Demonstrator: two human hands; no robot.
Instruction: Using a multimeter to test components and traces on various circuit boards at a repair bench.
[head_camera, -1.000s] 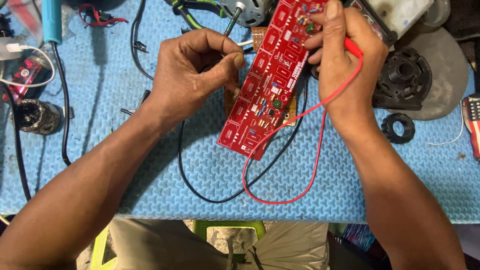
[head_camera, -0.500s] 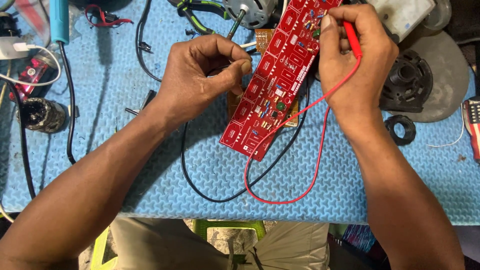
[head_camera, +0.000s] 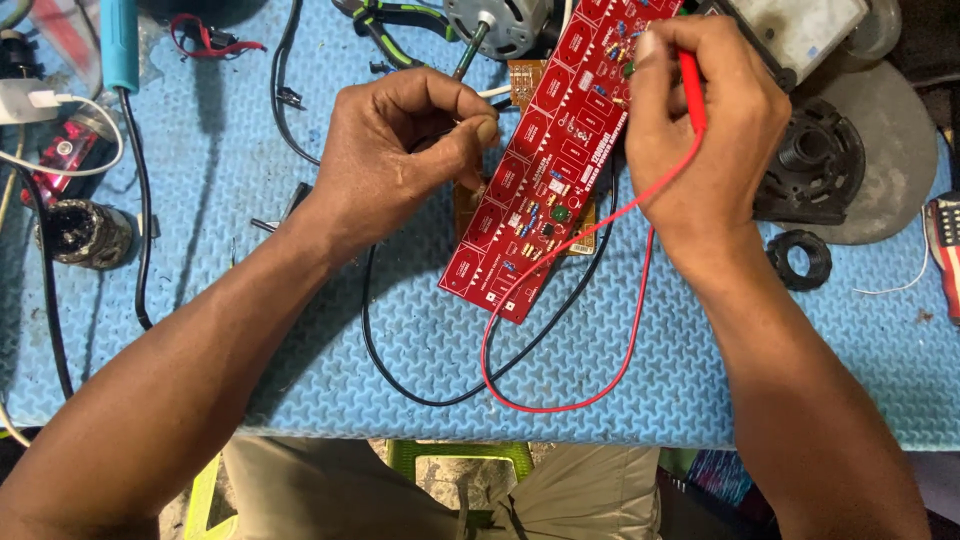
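My right hand (head_camera: 705, 150) pinches the one red plastic test probe (head_camera: 692, 88) against the long red printed circuit board (head_camera: 560, 170), which lies slanted on the blue foam-covered counter (head_camera: 300, 340). My left hand (head_camera: 400, 150) is closed, apparently on the black lead (head_camera: 420, 385); its probe is hidden. A slipped tip could bridge neighbouring joints. One board, two leads: one red (head_camera: 560, 400), one black.

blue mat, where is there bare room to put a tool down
Bare blue mat shows along the near edge, beyond the red lead toward the black ring. It is crowded at the far edge: motor, red circuit board, both hands.
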